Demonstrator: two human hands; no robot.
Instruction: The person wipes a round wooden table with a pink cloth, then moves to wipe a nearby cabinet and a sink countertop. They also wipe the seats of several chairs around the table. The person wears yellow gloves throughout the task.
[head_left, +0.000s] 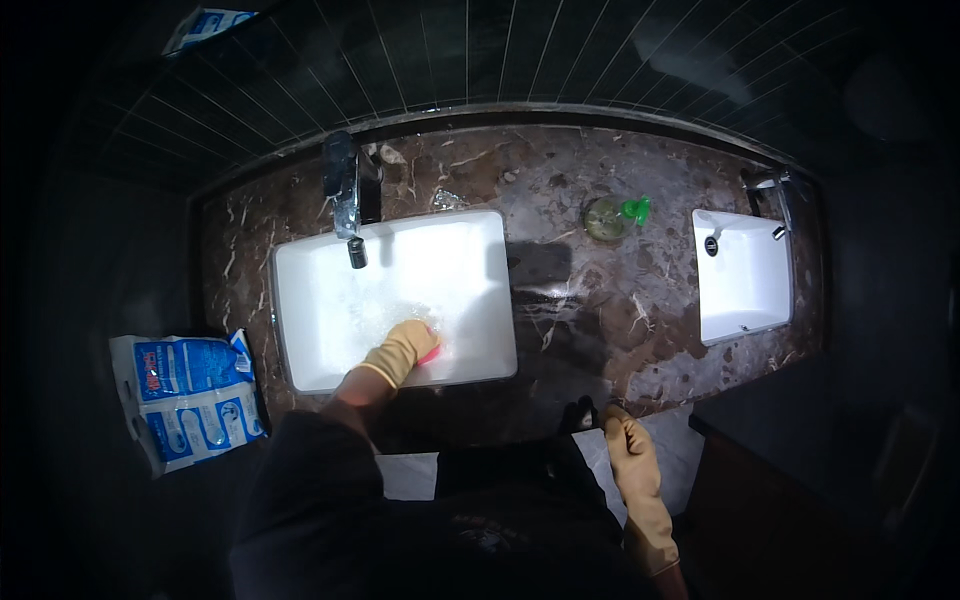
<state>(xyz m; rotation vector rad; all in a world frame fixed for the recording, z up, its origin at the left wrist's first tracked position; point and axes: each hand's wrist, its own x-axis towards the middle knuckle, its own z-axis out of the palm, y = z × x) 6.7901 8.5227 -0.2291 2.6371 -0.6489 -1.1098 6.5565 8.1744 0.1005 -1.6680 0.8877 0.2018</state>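
My left hand (409, 345), in a pale yellow rubber glove, is low in the large white sink (300, 300). Its fingers are closed on a pink object (430, 351), mostly hidden by the glove; whether it is a sponge or a cloth cannot be told. Suds or bubbling water lie on the basin floor beyond the glove. Over the back of this sink stands a dark, shiny faucet (346, 195). My right hand (626, 439), gloved alike, is at the front edge of the marble counter (555, 360) with its fingers curled; nothing shows in it.
A clear bottle (604, 219) with a green top stands between the sinks. At the right is a smaller white sink (742, 285) with its own faucet (772, 195). A blue and white printed bag (191, 401) lies at the left. Dark tiling runs behind the wet counter.
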